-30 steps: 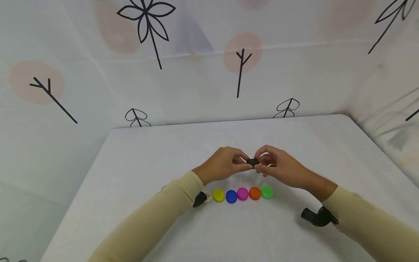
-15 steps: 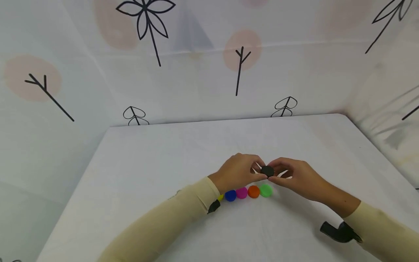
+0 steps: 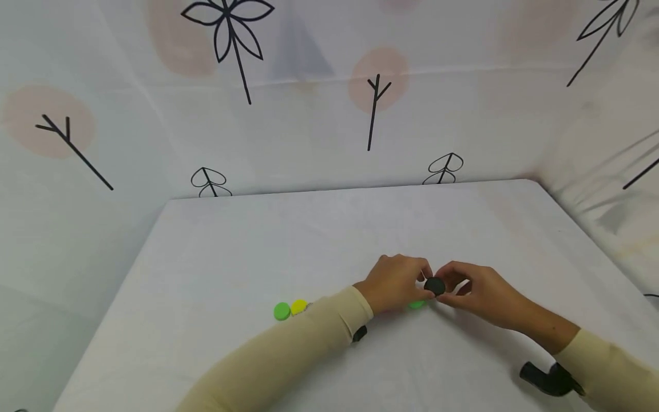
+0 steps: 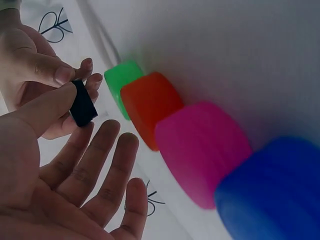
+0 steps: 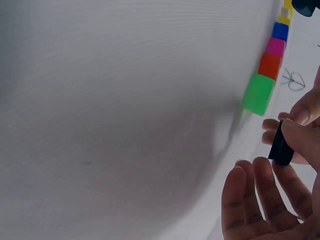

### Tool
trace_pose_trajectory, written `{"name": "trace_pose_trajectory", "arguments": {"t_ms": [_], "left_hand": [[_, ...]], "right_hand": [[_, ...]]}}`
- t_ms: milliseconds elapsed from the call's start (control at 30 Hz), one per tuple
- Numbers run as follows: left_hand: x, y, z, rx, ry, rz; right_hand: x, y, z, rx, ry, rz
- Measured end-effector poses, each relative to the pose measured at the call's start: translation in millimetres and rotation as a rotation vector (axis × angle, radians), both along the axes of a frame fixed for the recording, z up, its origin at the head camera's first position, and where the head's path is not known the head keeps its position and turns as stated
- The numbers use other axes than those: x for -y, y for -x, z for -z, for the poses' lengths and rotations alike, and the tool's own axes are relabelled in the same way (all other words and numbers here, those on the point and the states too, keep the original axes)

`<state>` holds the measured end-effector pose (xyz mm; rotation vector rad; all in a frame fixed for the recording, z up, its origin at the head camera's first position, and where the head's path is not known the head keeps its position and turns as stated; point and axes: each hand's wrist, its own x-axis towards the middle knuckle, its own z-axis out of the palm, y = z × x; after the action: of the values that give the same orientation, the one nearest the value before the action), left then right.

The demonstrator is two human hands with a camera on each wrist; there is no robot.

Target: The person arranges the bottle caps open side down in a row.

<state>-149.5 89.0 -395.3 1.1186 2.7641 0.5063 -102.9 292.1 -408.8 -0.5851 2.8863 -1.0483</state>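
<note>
Both hands meet over the table around a small round black disc. My left hand pinches it from the left between thumb and forefinger; the other fingers are spread in the left wrist view. From the right, my right hand pinches the same disc, which shows edge-on as a dark band in the right wrist view. Just below the hands a green disc peeks out. It ends a row with an orange disc, a pink disc and a blue disc, which the left arm hides from the head view.
Left of the left sleeve, another green disc and a yellow disc lie on the white table. A black wrist mount sticks out under the right sleeve. Behind the table hangs a patterned white cloth.
Both hands have moved right and nearer with the black disc, whose round face has turned toward the head camera. The left arm now covers most of the row and uncovers green and yellow discs at left.
</note>
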Motion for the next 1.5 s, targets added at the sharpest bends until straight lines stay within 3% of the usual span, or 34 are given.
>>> {"name": "trace_pose_trajectory", "arguments": {"t_ms": [667, 1100, 1233, 1367, 1500], "left_hand": [[-20.4, -6.9, 13.1, -0.140, 0.194, -0.010], [-21.3, -8.2, 8.6, -0.195, 0.239, 0.007], [-14.5, -5.9, 5.3, -0.216, 0.240, 0.014], [4.7, -2.9, -7.4, -0.228, 0.194, -0.018], [35.3, -0.2, -24.0, -0.266, 0.085, -0.060]], "right_hand": [[-5, 8.3, 11.2, 0.082, -0.111, -0.005], [-3, 9.9, 10.6, 0.110, -0.153, -0.010], [-5, 9.4, 4.8, 0.156, -0.195, -0.015], [-7, 8.0, -5.3, 0.232, -0.258, 0.027], [-6, 7.5, -15.7, 0.180, -0.322, 0.098]]}}
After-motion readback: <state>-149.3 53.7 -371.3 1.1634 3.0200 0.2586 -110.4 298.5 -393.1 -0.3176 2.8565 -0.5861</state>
